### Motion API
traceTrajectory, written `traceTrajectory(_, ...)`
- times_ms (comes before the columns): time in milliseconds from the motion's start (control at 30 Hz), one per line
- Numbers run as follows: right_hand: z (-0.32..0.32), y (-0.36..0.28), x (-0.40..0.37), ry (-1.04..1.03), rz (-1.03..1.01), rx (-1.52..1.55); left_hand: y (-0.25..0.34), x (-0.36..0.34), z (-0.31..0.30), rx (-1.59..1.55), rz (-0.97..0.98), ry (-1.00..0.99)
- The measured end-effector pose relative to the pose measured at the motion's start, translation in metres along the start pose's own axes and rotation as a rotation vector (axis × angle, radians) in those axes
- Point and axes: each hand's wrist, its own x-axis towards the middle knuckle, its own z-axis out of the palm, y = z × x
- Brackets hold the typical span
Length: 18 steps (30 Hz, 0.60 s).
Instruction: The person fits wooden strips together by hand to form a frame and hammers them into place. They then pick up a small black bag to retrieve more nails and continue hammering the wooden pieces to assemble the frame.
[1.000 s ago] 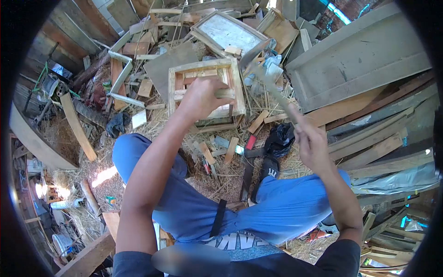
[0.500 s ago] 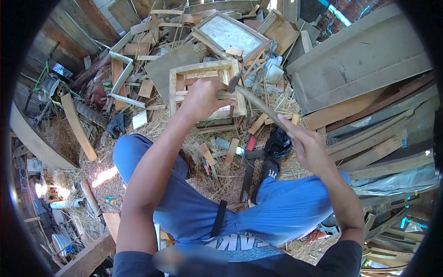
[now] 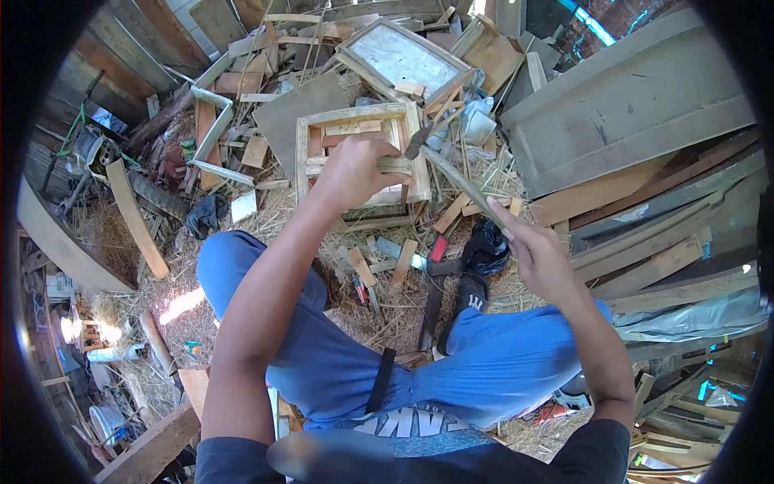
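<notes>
My right hand (image 3: 536, 252) is closed round the handle of a hammer (image 3: 457, 179), whose dark head is over the right side of a pale wooden frame (image 3: 303, 153). Across that frame lies my left hand (image 3: 355, 171), its fingers closed on a light wooden slat (image 3: 395, 164) near the frame's right edge. Several slats run across inside the frame. Whether the hammer head touches the frame, I cannot tell.
Beyond the frame lies another frame with a whitish panel (image 3: 403, 60). A large grey panel (image 3: 629, 105) leans at the right. Near my shoe (image 3: 471, 297) are a black bag (image 3: 486, 246) and scrap wood (image 3: 405, 264). Straw covers the ground.
The hammer head has shifted slightly to the right and its handle has tilted a little. My left hand stays on the slat, nearly unmoved.
</notes>
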Motion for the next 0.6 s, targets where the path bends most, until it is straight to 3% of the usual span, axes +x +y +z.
traceTrajectory(33, -0.005, -0.004, 0.001, -0.145, 0.029, -0.074, 0.0, 0.001, 0.0, 0.014, 0.012, 0.001)
traceTrajectory(167, -0.007, -0.016, 0.0, 0.0, 0.17, 0.046, -0.004, -0.002, 0.005, -0.019, -0.005, -0.017)
traceTrajectory(233, 0.001, -0.005, 0.001, -0.027, -0.064, -0.004, -0.001, 0.0, 0.001, 0.013, -0.019, -0.017)
traceTrajectory(367, 0.001, -0.002, -0.004, -0.161, 0.028, -0.048, -0.002, 0.001, 0.0, 0.012, 0.011, -0.019)
traceTrajectory(533, 0.013, 0.0, -0.001, 0.142, 0.341, 0.22, 0.001, -0.003, 0.002, 0.102, -0.054, -0.075)
traceTrajectory(600, 0.017, 0.003, -0.002, 0.16, 0.344, 0.261, 0.003, -0.001, 0.001, 0.118, -0.051, -0.083)
